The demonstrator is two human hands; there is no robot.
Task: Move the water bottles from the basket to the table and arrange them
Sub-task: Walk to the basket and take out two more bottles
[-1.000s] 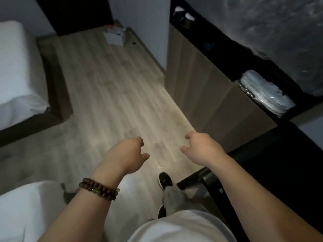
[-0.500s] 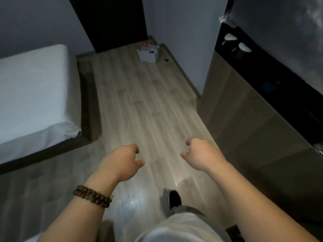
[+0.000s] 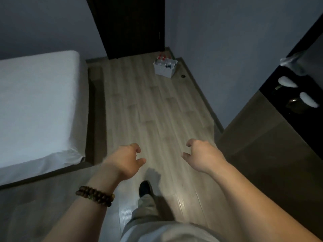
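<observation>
A white basket (image 3: 164, 71) stands on the wooden floor far ahead, near the dark door and the right wall. Several water bottles (image 3: 161, 58) with red caps stick up inside it. My left hand (image 3: 125, 160) hangs in front of me with loosely curled fingers and holds nothing; a bead bracelet circles its wrist. My right hand (image 3: 202, 155) hangs the same way, fingers loosely curled, holding nothing. Both hands are well short of the basket.
A bed with a white sheet (image 3: 35, 105) fills the left side. A wooden cabinet (image 3: 262, 140) with a dark shelf holding white slippers (image 3: 288, 82) stands on the right. A dark door (image 3: 129, 25) closes the far end. My shoe (image 3: 144, 188) steps on the floor between them.
The view has swung up and forward along the floor, bringing the basket and door into fuller sight. Both hands stay loosely curled and have kept their spacing.
</observation>
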